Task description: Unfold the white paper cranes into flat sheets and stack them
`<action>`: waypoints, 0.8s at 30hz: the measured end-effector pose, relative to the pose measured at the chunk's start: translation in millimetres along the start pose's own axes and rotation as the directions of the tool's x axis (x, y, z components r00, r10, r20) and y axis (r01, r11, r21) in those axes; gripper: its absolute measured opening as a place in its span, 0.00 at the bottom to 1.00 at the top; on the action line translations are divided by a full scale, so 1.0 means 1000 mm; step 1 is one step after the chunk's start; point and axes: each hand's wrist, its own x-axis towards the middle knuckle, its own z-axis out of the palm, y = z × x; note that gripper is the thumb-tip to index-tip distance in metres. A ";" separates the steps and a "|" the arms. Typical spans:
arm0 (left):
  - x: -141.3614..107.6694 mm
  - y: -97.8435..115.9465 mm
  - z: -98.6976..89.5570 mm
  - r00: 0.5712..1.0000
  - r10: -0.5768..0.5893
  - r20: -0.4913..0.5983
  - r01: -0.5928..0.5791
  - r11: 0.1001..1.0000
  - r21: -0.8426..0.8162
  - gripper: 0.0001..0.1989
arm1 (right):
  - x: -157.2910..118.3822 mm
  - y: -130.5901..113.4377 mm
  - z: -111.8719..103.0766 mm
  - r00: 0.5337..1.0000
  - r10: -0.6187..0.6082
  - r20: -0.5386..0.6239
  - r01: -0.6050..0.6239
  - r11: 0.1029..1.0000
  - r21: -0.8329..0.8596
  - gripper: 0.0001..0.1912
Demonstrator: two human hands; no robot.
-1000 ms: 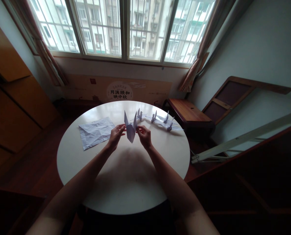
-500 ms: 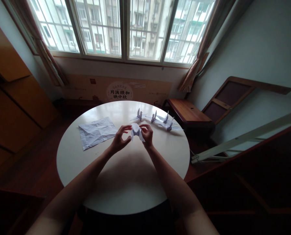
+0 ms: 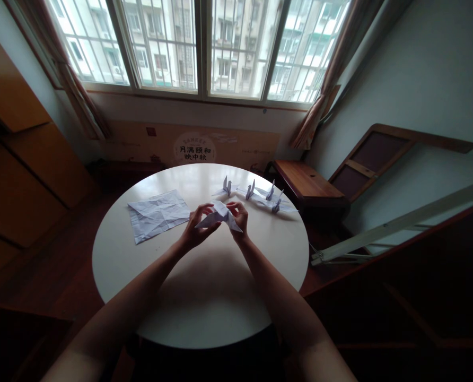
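Note:
Between my hands, above the middle of the white round table (image 3: 204,297), is a folded white paper crane (image 3: 221,210) with its points spread to both sides. My left hand (image 3: 196,227) is closed on its left point, thumb below and fingers behind. My right hand (image 3: 239,216) pinches its right side, with one point sticking out below the fingers. To the left, a creased sheet of white paper (image 3: 157,215) lies flat, close to my left wrist. Several finished paper cranes (image 3: 250,190) stand beyond my right hand.
A low wooden stool or small table (image 3: 310,179) stands behind the table on the right. A wooden frame (image 3: 364,164) leans by the right wall. Barred windows (image 3: 163,45) fill the far side, above a printed board (image 3: 141,140).
The crane's left point has swung outward and upward, and my left fingers have closed on it. Its right point also spreads further out. The sheet and standing cranes have stayed put.

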 end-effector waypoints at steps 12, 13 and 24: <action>0.003 0.011 -0.004 0.994 0.026 0.105 -0.038 0.993 0.109 0.06 | -0.001 -0.006 0.003 0.997 0.038 -0.065 -0.037 0.999 0.016 0.18; 0.003 0.010 -0.004 0.995 0.013 0.100 -0.023 0.995 0.096 0.05 | 0.000 -0.006 0.002 0.997 0.040 -0.073 -0.039 0.999 0.016 0.18; 0.002 0.010 -0.001 0.994 -0.101 0.035 0.105 0.987 -0.120 0.07 | 0.002 -0.001 -0.001 0.994 0.025 -0.110 -0.023 1.000 0.021 0.16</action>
